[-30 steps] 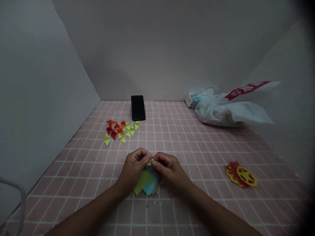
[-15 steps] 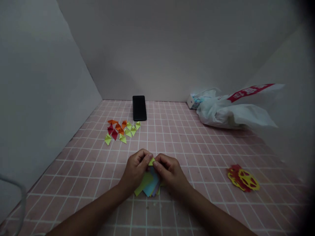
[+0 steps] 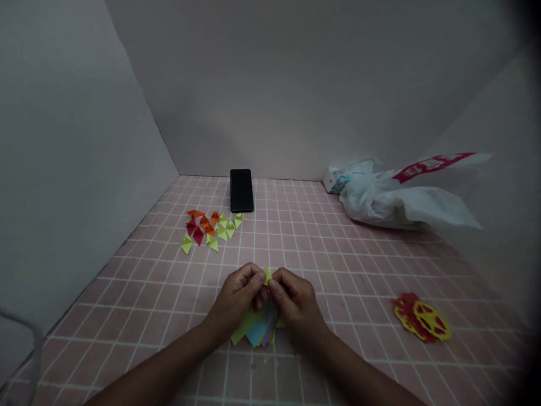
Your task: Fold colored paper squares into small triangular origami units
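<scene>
The left hand (image 3: 239,294) and the right hand (image 3: 299,300) meet at lower centre of the frame, the tips of their grips almost together. Each grip is a pinch, thumb pressed against curled fingers, on a small yellow paper (image 3: 267,274) between them. The paper is folded, with a pointed tip standing up above the thumbs; the rest of its shape is partly hidden by the fingers. Both wrists turn inward, and the bare forearms slant down to the lower left and lower right.

Just below the paper, partly covered by the hands, sheets (image 3: 257,332) lie fanned on the desk (image 3: 291,242): yellow-green, light blue and purple, flat and straight-edged. The desk's surface is pink with a grid of white lines.

Left of centre in the frame sits a loose cluster of folded pieces (image 3: 198,235), small, creased and pointed, in orange, red and pale yellow. Above them a phone (image 3: 242,190) lies flat, black and smooth, near the back wall (image 3: 287,90).

At right, towards the back, rests a bag (image 3: 384,206) of thin, crumpled white plastic with a red printed band; its contents cannot be made out. A box (image 3: 332,180), pale with blue print, shows partly behind it. At lower right lie red and yellow cutouts (image 3: 431,320), overlapping, with openwork shapes. A pale cable (image 3: 36,344) curves at the lower left edge.
</scene>
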### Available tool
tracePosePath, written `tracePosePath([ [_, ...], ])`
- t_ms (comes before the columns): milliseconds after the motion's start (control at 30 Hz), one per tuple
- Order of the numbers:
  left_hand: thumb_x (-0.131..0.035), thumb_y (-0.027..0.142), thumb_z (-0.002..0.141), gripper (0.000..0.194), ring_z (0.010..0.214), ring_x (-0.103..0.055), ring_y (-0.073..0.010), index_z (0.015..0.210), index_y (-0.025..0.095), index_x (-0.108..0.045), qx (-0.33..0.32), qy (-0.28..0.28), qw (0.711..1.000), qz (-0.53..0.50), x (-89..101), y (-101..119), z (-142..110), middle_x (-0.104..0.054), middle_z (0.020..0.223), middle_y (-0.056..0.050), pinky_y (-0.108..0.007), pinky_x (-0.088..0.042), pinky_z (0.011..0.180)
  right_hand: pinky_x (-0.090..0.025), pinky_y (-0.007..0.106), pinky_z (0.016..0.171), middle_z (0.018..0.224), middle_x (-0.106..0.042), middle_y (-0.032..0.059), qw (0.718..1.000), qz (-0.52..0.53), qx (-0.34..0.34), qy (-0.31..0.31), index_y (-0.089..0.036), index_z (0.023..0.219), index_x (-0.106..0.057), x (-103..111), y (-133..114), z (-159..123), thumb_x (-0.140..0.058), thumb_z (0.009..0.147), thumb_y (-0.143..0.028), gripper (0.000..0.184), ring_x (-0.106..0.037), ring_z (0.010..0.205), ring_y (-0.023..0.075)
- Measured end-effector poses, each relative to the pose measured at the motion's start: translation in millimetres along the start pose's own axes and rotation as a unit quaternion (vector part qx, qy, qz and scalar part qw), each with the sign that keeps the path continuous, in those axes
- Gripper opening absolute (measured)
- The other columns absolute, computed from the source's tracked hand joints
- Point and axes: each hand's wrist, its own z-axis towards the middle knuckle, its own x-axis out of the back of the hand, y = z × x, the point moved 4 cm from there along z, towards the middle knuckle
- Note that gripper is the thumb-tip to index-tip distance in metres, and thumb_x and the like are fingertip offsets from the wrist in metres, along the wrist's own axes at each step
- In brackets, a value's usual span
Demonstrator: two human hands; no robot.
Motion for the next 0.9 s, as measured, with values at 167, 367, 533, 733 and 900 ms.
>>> tracePosePath([
  [167,-0.05,0.037,0.088,0.026,0.048,-0.04,-0.0069,0.07,0.017,-0.048,-0.026,0.002,0.997,0.071,1.6,1.3,-1.8,-0.049,0.06,0.005,-0.02,-0.033,0.049,-0.03,0.024,0.052,0.06,-0.043,-0.0026,0.999,0.042,-0.019,-0.006,-0.018,0.068,-0.048,2.5,1.7,2.5,-0.044,0.092,-0.038,0.031,-0.039,0.055,0.0107],
  [367,-0.051,0.031,0.087,0.023,0.057,-0.042,-0.0096,0.068,0.017,-0.048,-0.065,-0.054,0.979,0.184,3.4,6.4,-0.1,-0.046,0.06,0.004,-0.022,-0.033,0.056,-0.029,0.022,0.049,0.058,-0.041,-0.0048,0.992,0.109,-0.06,-0.017,-0.019,0.07,-0.047,3.6,6.7,7.3,-0.056,0.085,-0.039,0.027,-0.037,0.052,0.0091],
  [533,-0.05,0.036,0.087,0.023,0.062,-0.042,-0.0103,0.073,0.017,-0.051,-0.044,-0.156,0.974,0.159,4.7,7.8,3.1,-0.048,0.069,0.002,-0.022,-0.034,0.057,-0.028,0.021,0.044,0.051,-0.042,-0.0047,0.987,0.111,-0.113,-0.009,-0.019,0.062,-0.046,1.7,9.8,4.6,-0.053,0.087,-0.042,0.034,-0.037,0.045,0.0081],
  [733,-0.052,0.043,0.085,0.028,0.049,-0.034,-0.0074,0.074,0.018,-0.047,0.014,-0.153,0.986,0.07,6.1,3.0,2.6,-0.041,0.057,0.006,-0.02,-0.029,0.047,-0.028,0.021,0.042,0.048,-0.044,-0.0048,0.967,0.203,-0.15,-0.02,-0.018,0.062,-0.047,-0.1,13.9,5.7,-0.049,0.088,-0.049,0.04,-0.036,0.041,0.0074],
  [900,-0.058,0.043,0.083,0.029,0.05,-0.037,-0.0068,0.073,0.017,-0.051,0.013,-0.123,0.991,0.058,5.4,0.6,3.5,-0.043,0.058,0.006,-0.019,-0.029,0.048,-0.029,0.02,0.045,0.053,-0.044,-0.0041,0.988,0.118,-0.098,-0.001,-0.017,0.063,-0.05,6.2,7.5,6.6,-0.06,0.083,-0.041,0.033,-0.038,0.048,0.0077],
])
